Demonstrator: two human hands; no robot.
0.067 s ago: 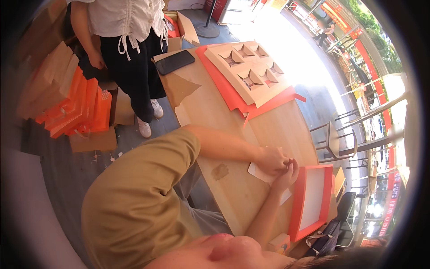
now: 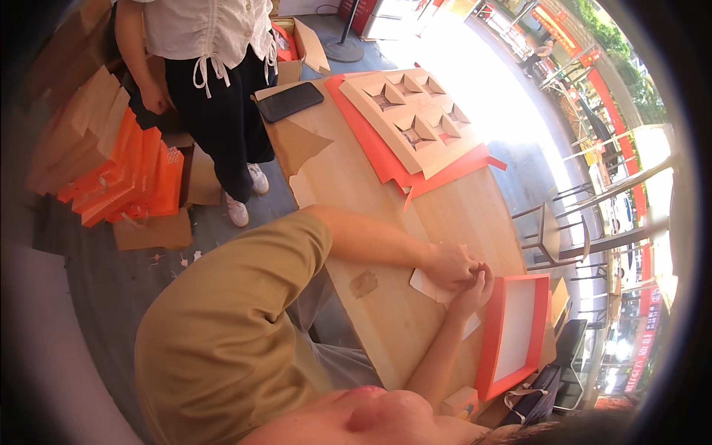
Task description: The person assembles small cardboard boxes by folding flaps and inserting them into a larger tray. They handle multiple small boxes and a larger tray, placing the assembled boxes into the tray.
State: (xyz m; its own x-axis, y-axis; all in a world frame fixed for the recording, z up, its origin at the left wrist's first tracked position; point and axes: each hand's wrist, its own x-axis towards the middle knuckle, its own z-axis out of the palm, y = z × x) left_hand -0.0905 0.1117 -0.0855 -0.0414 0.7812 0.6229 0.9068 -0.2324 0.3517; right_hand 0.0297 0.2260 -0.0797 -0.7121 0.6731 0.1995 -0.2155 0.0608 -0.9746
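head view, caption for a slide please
Two hands together over a white piece on a wooden table, beside an open red box.

Left hand (image 2: 446, 265) and right hand (image 2: 475, 291) touching over white paper (image 2: 425, 285) on wooden table (image 2: 397, 319), grip unclear. Open red box (image 2: 490, 348) just beside right hand. Far end: cardboard insert (image 2: 404, 111) atop red sheet (image 2: 366, 136), black phone (image 2: 291, 102) near, person (image 2: 211, 33) standing left.

The floor (image 2: 104, 285) is flooded with sunlight (image 2: 504, 111) beyond the wooden table (image 2: 334, 182). A chair (image 2: 549, 230) is placed near the table's right edge, and outside, trees (image 2: 647, 96) and a red banner (image 2: 558, 28) are brightly lit.
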